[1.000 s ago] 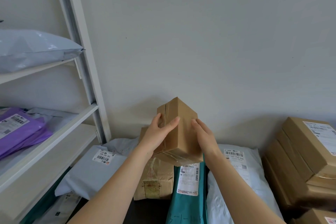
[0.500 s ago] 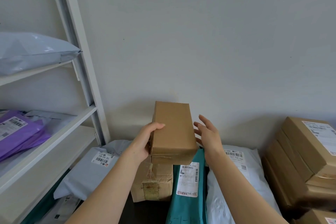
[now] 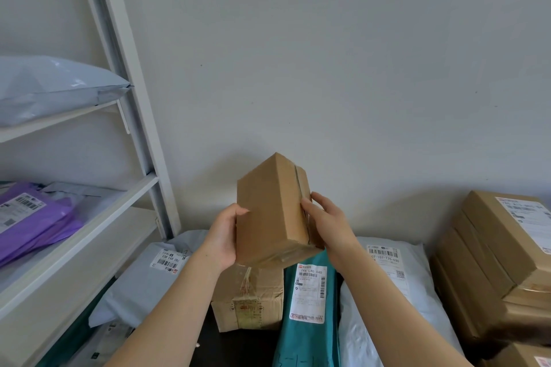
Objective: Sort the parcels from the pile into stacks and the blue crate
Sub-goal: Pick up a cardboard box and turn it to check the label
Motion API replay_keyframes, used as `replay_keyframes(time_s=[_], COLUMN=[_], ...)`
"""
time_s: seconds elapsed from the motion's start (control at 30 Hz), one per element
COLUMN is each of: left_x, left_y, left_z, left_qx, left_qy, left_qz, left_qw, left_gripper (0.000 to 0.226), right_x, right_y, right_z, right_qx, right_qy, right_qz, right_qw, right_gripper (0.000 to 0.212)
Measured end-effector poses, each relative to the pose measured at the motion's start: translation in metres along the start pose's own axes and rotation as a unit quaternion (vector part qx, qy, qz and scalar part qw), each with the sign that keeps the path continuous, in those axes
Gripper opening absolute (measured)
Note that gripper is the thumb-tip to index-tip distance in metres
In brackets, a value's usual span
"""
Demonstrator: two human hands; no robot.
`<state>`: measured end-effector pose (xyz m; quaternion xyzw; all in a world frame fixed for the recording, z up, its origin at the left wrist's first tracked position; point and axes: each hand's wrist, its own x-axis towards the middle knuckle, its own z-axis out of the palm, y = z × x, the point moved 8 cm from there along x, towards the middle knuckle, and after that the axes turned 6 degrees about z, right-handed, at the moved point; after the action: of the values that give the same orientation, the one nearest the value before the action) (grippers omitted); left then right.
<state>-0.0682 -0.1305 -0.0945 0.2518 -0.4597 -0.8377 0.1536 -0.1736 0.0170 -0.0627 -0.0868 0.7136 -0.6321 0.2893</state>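
Cardboard, plain and brown, is what we have in hand: a small carton [image 3: 269, 211] held in the air over the pile, its lower end above a taped carton [image 3: 250, 298] that sits between a grey mailer [image 3: 140, 280] and a teal mailer [image 3: 307, 334]. Our left hand [image 3: 223, 237] clasps the blank face, thumb laid across the front and the other fingers wrapped out of sight behind. Our right hand [image 3: 326, 223] clasps the opposite face, the one with the tape seam, thumb pressed on it while its fingers pass behind the box, so we read both as closed on the carton rather than merely touching it. The carton's long axis runs from its near end, low and towards us, up and away towards the wall, with one long edge turned uppermost between the hands. The stack of cartons [image 3: 504, 265] stands well apart to the right, beyond a white mailer [image 3: 384, 301], and our right hand is the nearer to it; the shelf [image 3: 98, 214] of soft mailers lies to the left. No blue crate is in view. We judge this box belongs on the right stack, so the carry goes rightward and the long axis must drop flat first.
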Motion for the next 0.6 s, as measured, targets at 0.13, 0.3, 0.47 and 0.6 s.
replay_keyframes(time_s=[0.13, 0.3, 0.47, 0.6], left_x=[-0.003, -0.005, -0.006, -0.004], left_y=[0.001, 0.002, 0.001, -0.001], left_z=[0.004, 0.005, 0.003, -0.003], left_qx=[0.019, 0.024, 0.024, 0.042], left_qy=[0.005, 0.022, 0.03, 0.05], left_qz=[-0.001, -0.001, -0.008, -0.004], left_qw=[1.0, 0.999, 0.999, 0.998], left_gripper=[0.02, 0.019, 0.017, 0.016], right_x=[-0.007, -0.009, -0.013, -0.016], right_y=[-0.011, -0.016, -0.019, -0.021], right_z=[0.003, 0.006, 0.008, 0.01], right_qx=[-0.012, -0.024, -0.007, -0.006], right_qy=[0.003, 0.003, -0.001, -0.001], right_qz=[-0.026, -0.052, -0.066, -0.076], right_qw=[1.0, 0.998, 0.998, 0.997], right_gripper=[0.052, 0.053, 0.046, 0.044])
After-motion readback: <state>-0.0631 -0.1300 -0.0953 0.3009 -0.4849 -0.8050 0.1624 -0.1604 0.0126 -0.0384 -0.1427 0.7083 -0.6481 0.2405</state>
